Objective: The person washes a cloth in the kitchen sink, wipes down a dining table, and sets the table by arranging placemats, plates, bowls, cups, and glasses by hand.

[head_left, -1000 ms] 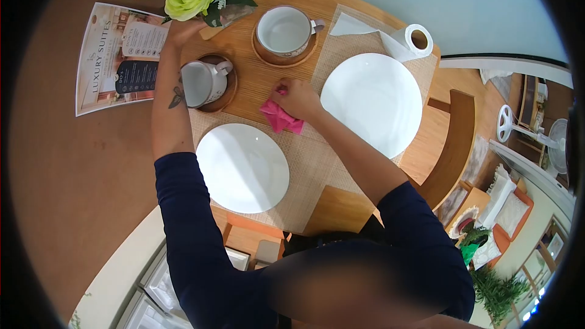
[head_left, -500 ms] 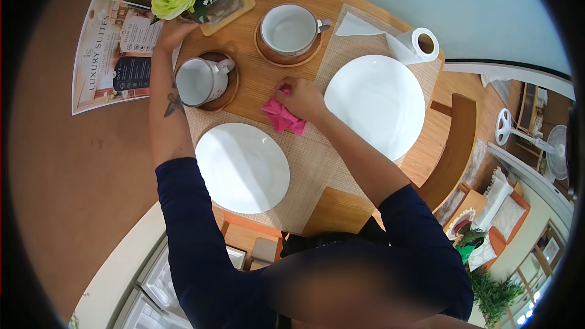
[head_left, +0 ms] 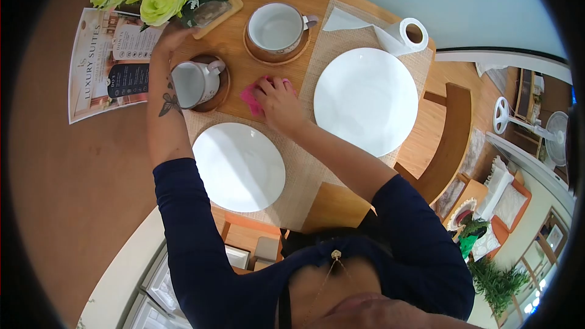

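My right hand (head_left: 280, 102) presses a crumpled pink cloth (head_left: 252, 99) against the wooden tabletop, its fingers curled over it. My left hand (head_left: 173, 36) reaches to the base of the flower arrangement (head_left: 164, 1), by the clear vase on a wooden board (head_left: 220, 9). Leaves and blooms cover its fingers, so its grip cannot be seen. Just below my left hand, a white mug (head_left: 194, 83) rests on a round wooden saucer. A wider white cup (head_left: 275, 29) sits on another wooden saucer beyond my right hand.
Two white plates, one on the right (head_left: 365, 100) and one nearer me (head_left: 239, 167), lie on woven placemats. A paper towel roll (head_left: 407, 36) stands behind the right plate. A printed sheet (head_left: 97, 79) lies at the left, and a wooden chair (head_left: 454, 140) is at the right.
My right hand has moved slightly left with the pink cloth, flattening from a pinch to fingers spread over it. My left hand stays by the flowers. The view has shifted slightly.
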`<state>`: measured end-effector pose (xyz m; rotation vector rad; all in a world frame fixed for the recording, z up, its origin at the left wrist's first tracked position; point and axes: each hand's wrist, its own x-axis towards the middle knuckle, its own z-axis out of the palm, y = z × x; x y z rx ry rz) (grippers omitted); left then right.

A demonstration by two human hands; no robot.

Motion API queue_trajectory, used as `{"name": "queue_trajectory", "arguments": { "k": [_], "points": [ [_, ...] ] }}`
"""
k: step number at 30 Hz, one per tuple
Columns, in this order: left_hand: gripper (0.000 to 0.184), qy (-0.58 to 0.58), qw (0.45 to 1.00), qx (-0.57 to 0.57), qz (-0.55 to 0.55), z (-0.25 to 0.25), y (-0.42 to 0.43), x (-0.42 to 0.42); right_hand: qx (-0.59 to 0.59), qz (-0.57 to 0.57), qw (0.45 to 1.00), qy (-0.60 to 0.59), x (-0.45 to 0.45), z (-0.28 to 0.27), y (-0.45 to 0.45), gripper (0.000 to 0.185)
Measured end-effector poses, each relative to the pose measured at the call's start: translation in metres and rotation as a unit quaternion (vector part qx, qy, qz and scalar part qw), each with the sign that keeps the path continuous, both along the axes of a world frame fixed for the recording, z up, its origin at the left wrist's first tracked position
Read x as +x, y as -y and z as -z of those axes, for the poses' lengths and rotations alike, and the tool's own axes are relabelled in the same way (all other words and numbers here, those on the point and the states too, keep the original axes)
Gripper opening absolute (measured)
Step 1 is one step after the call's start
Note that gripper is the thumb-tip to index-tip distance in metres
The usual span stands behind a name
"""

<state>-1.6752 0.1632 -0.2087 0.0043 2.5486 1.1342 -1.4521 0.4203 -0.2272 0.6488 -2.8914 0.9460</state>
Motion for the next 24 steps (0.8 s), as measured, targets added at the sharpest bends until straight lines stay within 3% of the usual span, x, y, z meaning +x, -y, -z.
{"name": "queue_trajectory", "arguments": {
  "k": [4,7,9,10,12,16,19,20,22,24],
  "points": [
    [0.067,0.065,0.998,-0.011,0.006,-0.018,0.0,0.021,0.006,0.02,0.999,-0.026,-0.007,0.001,0.009,0.028],
    [0.06,-0.012,0.995,-0.089,-0.043,-0.029,0.008,0.049,0.032,0.032,0.999,-0.001,-0.014,-0.013,0.013,0.019],
    [0.06,-0.032,0.997,-0.035,-0.06,-0.048,0.014,0.075,0.089,-0.009,0.974,0.207,-0.014,-0.028,0.009,0.015],
    [0.06,-0.039,0.996,0.019,-0.074,-0.056,0.018,0.102,0.088,-0.01,0.972,0.218,0.0,-0.033,0.002,0.015],
    [0.055,-0.072,0.992,0.048,-0.094,-0.073,0.021,0.157,-0.1,0.029,0.965,0.24,0.024,-0.044,-0.028,0.02],
    [0.044,-0.202,0.95,0.137,-0.194,-0.098,0.012,0.276,-0.108,0.055,0.942,0.314,0.119,-0.077,-0.081,0.022],
    [0.04,-0.215,0.928,0.054,-0.299,-0.075,0.012,0.371,-0.089,0.028,0.933,0.347,0.207,-0.078,-0.106,0.022],
    [0.04,-0.221,0.918,0.003,-0.329,-0.068,0.006,0.399,-0.042,0.026,0.941,0.333,0.232,-0.082,-0.111,0.024],
    [0.039,-0.209,0.878,0.037,-0.428,-0.04,0.001,0.455,0.01,0.024,0.948,0.316,0.271,-0.069,-0.12,0.027],
    [0.038,-0.194,0.868,0.016,-0.456,-0.004,-0.002,0.493,0.029,-0.131,0.987,0.084,0.314,-0.037,-0.127,0.036]
  ]
}}
